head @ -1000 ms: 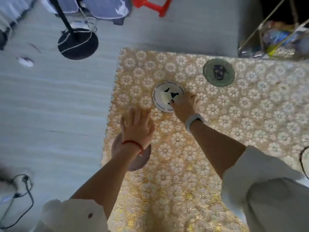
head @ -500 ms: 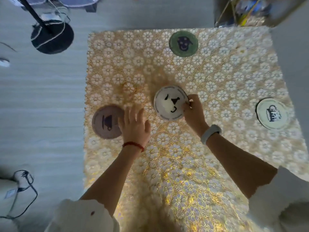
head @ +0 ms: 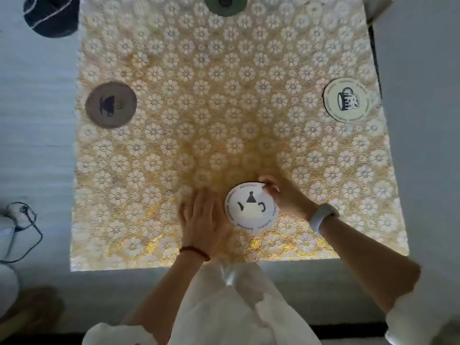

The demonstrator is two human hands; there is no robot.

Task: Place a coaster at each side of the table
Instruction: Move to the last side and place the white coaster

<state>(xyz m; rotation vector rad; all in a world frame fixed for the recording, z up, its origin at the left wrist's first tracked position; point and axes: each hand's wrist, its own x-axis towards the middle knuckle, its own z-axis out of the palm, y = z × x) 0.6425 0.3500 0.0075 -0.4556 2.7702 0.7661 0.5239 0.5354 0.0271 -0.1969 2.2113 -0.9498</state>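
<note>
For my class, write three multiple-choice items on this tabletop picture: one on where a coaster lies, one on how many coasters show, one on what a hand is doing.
1. Where does the white teapot coaster lie?
A. near edge, by the person
B. far edge
C. on the floor

2. How many coasters show on the table?
A. two
B. four
C. six

3. What is the right hand doing?
A. hanging off the table
B. lifting a cup
C. touching the teapot coaster's rim

Answers:
1 A, it sits between both hands at the near edge.
2 B, with the teapot one are the brown coaster, the mug coaster and the green coaster.
3 C, its fingertips meet the rim, while the left hand lies flat beside it.
</note>
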